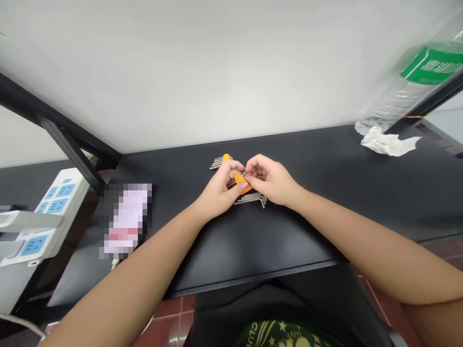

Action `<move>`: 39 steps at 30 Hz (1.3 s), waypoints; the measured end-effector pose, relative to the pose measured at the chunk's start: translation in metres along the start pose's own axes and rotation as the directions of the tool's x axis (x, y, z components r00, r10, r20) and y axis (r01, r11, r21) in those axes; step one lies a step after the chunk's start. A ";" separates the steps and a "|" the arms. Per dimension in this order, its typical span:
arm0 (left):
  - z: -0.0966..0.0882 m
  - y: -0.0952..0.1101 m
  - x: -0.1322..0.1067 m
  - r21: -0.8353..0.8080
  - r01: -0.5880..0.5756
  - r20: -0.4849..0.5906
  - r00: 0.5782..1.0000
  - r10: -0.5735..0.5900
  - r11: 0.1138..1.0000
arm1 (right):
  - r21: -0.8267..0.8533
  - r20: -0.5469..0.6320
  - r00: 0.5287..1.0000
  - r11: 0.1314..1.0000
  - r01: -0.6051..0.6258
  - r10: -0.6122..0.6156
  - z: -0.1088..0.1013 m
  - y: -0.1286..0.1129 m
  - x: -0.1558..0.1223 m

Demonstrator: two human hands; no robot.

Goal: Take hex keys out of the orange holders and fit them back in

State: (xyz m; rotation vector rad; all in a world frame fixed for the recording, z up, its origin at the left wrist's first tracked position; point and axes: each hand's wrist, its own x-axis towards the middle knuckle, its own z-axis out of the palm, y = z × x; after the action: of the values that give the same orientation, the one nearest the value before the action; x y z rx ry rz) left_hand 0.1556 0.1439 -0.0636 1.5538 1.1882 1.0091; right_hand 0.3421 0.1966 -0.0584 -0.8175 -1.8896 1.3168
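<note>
My left hand is closed on an orange hex key holder, its thumb pressed on the near face. Several metal keys sit in that holder, partly hidden by my fingers. At the holder's upper right side, my right hand pinches the end of a hex key; most of this key is covered. Loose L-shaped hex keys lie on the black table just below both hands. Behind my left hand rests a second orange holder with several keys in it.
A phone with a blurred screen lies to the left, a cable at its lower end. Farther left is a white power strip with plugs. A large green-labelled plastic bottle and a crumpled tissue are at the back right, by the wall.
</note>
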 end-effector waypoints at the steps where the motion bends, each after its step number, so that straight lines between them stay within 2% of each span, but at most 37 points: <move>1: -0.001 -0.001 0.000 0.013 -0.002 -0.001 1.000 0.002 1.000 | 0.001 0.003 1.000 1.000 -0.005 0.005 -0.001 0.001 0.001; 5: -0.006 -0.005 0.002 0.145 -0.013 -0.052 0.998 0.020 0.989 | 0.052 -0.047 0.997 0.997 -0.056 0.058 -0.011 0.003 0.006; 9: -0.012 -0.008 0.004 0.247 0.020 -0.095 0.995 0.004 0.969 | 0.025 -0.018 0.976 0.976 -0.218 0.219 -0.035 0.003 0.009; 12: -0.014 -0.008 0.003 0.257 0.044 -0.120 0.993 -0.013 0.965 | -0.245 0.074 0.947 0.926 -0.285 0.311 -0.052 0.000 0.008; 15: -0.014 -0.008 0.002 0.258 0.054 -0.132 0.991 -0.020 0.965 | -0.569 0.134 0.935 0.798 -0.200 0.330 -0.056 -0.005 0.004; 18: -0.014 -0.009 0.003 0.271 0.048 -0.120 0.993 -0.015 0.962 | -0.696 0.211 0.941 0.716 -0.047 0.266 -0.049 -0.008 -0.001; 22: -0.013 -0.010 0.003 0.266 0.031 -0.104 0.995 -0.004 0.963 | -0.670 0.323 0.928 0.737 0.087 0.184 -0.039 -0.009 -0.006; 27: -0.012 -0.010 0.001 0.209 -0.016 -0.033 0.999 0.023 0.978 | -0.566 0.177 0.983 0.813 0.138 -0.043 -0.036 -0.003 -0.003; 30: -0.009 -0.010 0.000 0.132 -0.045 0.025 0.999 0.042 0.990 | -0.457 0.145 0.974 0.862 0.222 -0.173 -0.031 0.000 -0.001; 32: -0.008 -0.009 0.000 0.105 -0.049 0.054 0.998 0.043 0.993 | -0.421 0.150 0.965 0.869 0.259 -0.215 -0.026 0.001 -0.001; 39: -0.006 -0.003 -0.001 0.099 -0.030 0.108 0.994 0.019 0.995 | -0.464 0.176 0.931 0.807 0.364 -0.319 -0.022 0.000 -0.001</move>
State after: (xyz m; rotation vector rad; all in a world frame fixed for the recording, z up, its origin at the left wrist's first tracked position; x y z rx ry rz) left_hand 0.1494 0.1447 -0.0651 1.6834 1.1634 0.8819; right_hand 0.3607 0.2076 -0.0532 -0.6137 -2.3575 0.6613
